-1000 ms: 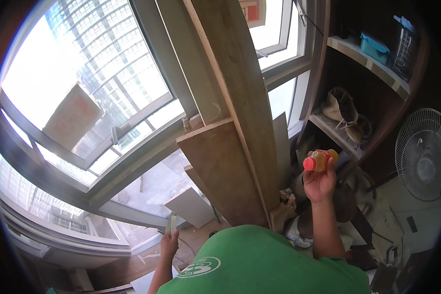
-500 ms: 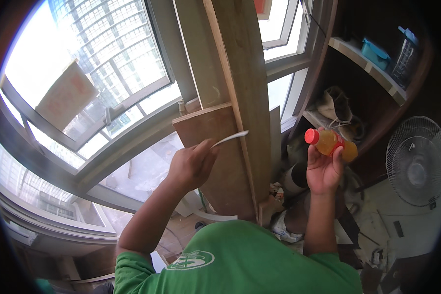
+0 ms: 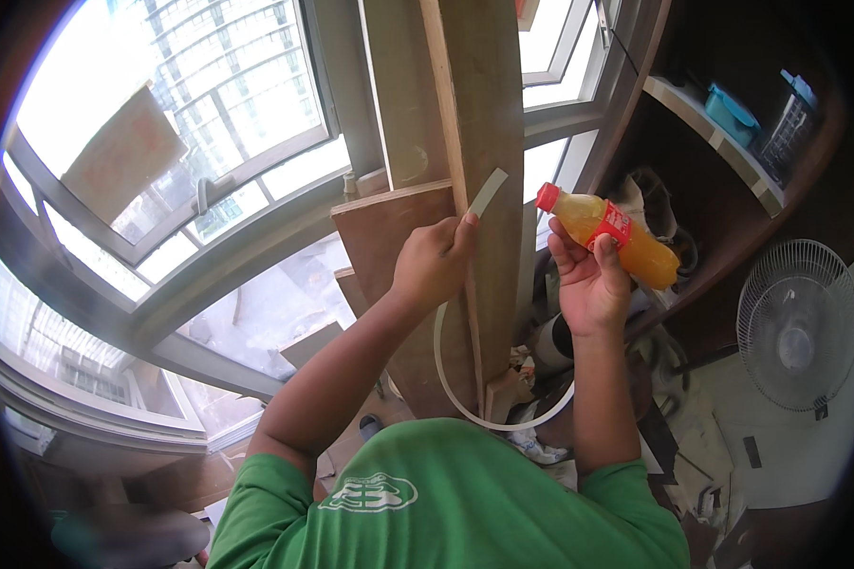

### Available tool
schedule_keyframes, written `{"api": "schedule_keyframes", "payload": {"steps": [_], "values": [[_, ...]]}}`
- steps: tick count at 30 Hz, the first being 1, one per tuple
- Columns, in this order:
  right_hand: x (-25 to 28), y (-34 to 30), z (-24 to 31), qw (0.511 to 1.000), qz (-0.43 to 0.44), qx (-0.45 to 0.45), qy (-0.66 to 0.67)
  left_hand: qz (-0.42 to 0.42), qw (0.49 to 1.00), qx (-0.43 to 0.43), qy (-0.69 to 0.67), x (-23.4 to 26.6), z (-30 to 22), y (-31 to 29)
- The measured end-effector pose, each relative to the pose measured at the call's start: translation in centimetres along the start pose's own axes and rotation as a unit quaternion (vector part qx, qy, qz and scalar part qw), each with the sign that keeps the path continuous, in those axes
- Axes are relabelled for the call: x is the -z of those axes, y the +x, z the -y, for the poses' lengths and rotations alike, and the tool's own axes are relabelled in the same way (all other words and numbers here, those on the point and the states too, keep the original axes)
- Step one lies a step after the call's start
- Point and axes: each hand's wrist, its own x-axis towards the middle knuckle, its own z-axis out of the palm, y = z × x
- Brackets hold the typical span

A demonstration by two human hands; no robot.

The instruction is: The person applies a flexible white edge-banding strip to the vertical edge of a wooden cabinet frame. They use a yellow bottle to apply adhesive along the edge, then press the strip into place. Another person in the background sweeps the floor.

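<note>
A thin, flat white strip [image 3: 487, 193] is pinched in my left hand [image 3: 436, 254], its short end sticking up past the fingers. Below that hand the strip hangs in a wide loop and passes out of sight near my right forearm; where its far end lies I cannot tell. My right hand [image 3: 593, 291] grips a plastic bottle [image 3: 640, 251] of orange drink with a red cap and red label. The bottle is tilted, its cap pointing up and left towards the strip. Cap and strip end are apart.
Tall wooden boards [image 3: 489, 114] lean upright ahead, with a shorter brown board [image 3: 394, 228] beside them. Open windows [image 3: 209, 104] are on the left. At the right stand a dark shelf [image 3: 721, 133] with a blue container [image 3: 731, 116] and a wire-caged fan [image 3: 795, 322]. Scraps litter the floor.
My left hand has moved right and up, and the strip now stands more upright with its loop showing. My right hand has brought the bottle left and up, closer to the left hand.
</note>
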Motion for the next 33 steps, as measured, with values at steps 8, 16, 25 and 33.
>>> {"api": "schedule_keyframes", "payload": {"steps": [8, 16, 25, 33], "values": [[1.6, 1.6, -2.3, 0.996, 0.033, -0.060, 0.060, -0.007, 0.999, 0.008, 0.041, 0.5, -1.8, 0.0], [2.1, 2.3, -3.5, 0.995, 0.044, -0.060, 0.061, -0.019, 0.998, -0.003, 0.055, 0.4, -1.5, 0.1], [0.6, 1.2, -4.3, 0.984, 0.046, 0.099, -0.141, -0.004, 0.999, 0.002, 0.052, 0.2, -1.5, 0.4], [-1.2, 0.9, -3.7, 0.858, 0.100, 0.287, -0.415, 0.040, 0.998, 0.054, 0.006, 0.4, -1.3, 0.5]]}}
